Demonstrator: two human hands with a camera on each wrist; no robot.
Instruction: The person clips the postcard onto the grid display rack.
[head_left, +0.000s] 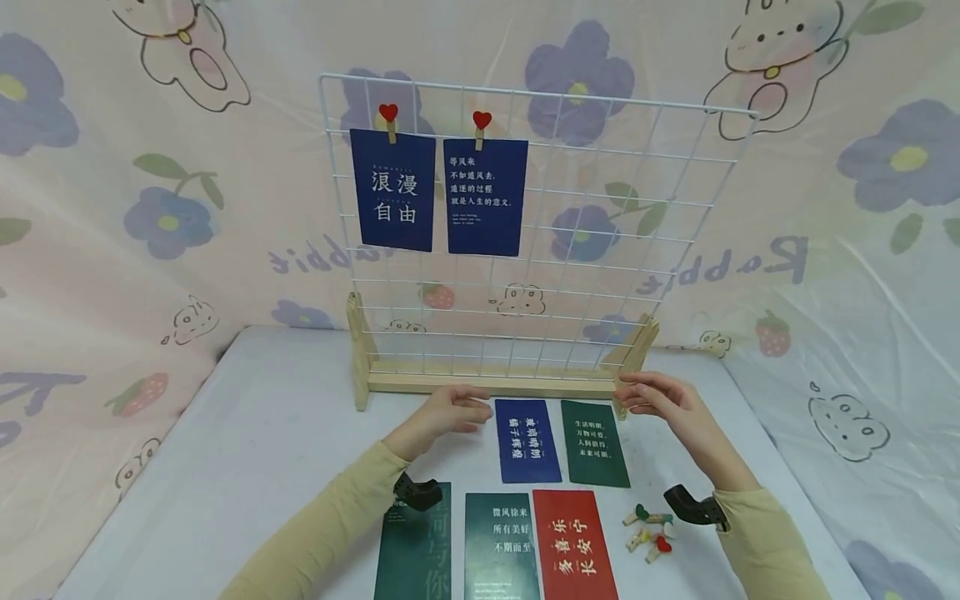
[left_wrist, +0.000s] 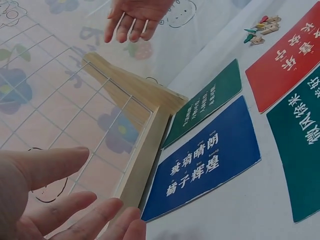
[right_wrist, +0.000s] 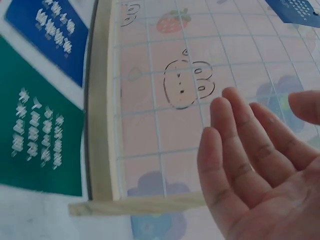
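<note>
My left hand (head_left: 452, 410) hovers just left of a blue card (head_left: 528, 442), holding nothing, its fingers loosely bent. In the left wrist view its thumb and fingers (left_wrist: 95, 210) stand apart. My right hand (head_left: 663, 398), also holding nothing, is near the right wooden foot (head_left: 637, 350) of a white wire grid rack (head_left: 585, 225). A dark green card (head_left: 596, 443) lies between the hands, beside the blue one. Two navy cards hang on the grid, a left one (head_left: 393, 190) and a right one (head_left: 486, 198), each under a red heart clothespin (head_left: 482, 125).
Nearer the front lie a dark green card (head_left: 415, 546), a lighter green card (head_left: 501, 542) and a red card (head_left: 573, 542). Several small colored clothespins (head_left: 649, 533) are heaped right of the red card. A patterned curtain (head_left: 262, 167) hangs behind the rack.
</note>
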